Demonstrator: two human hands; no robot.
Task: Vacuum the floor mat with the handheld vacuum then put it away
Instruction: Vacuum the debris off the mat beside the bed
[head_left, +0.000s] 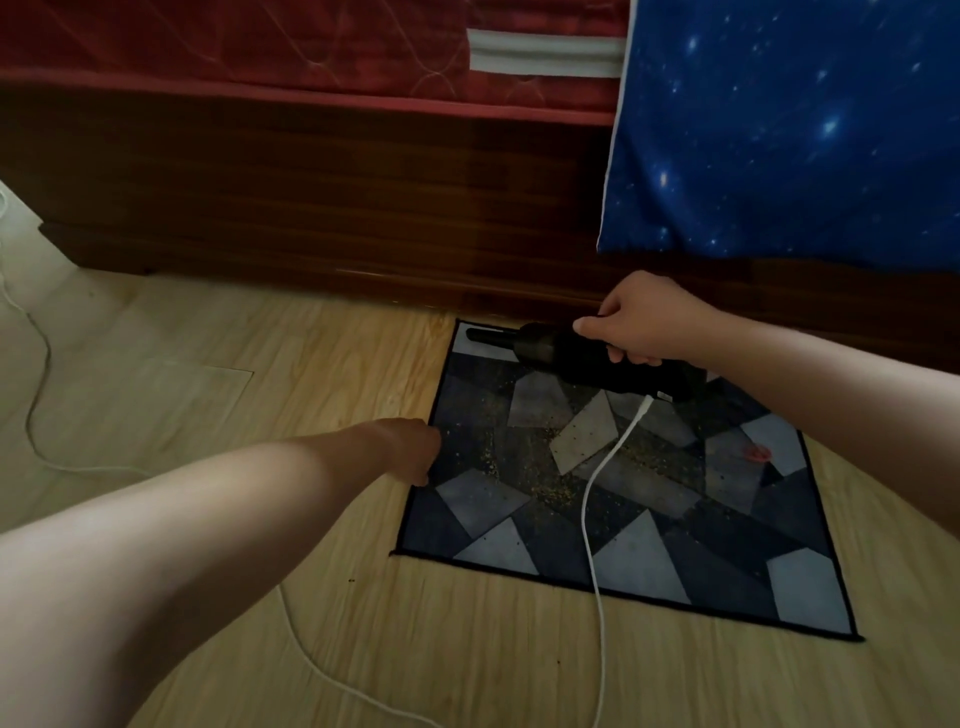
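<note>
Right hand (641, 327) grips vacuum (545, 347) over mat (649, 545); left hand (410, 447), arm outstretched, at mat edge, grip unclear.

Pale wood-grain floor (208, 364), plank seams visible. Dark wooden bed frame (311, 208) runs along the far side, with a red quilted mattress (234, 47) on top. Blue star-print cloth (779, 130) hangs over the frame at right. Light is dim.

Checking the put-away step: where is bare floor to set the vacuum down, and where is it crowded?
Bare wood floor lies left of the floor mat, between its edge and the loose white cord; along the mat's near edge, right of the plugged-in cable. Crowded: the mat's far edge, where the right hand grips the handheld vacuum beside the bed frame.
</note>
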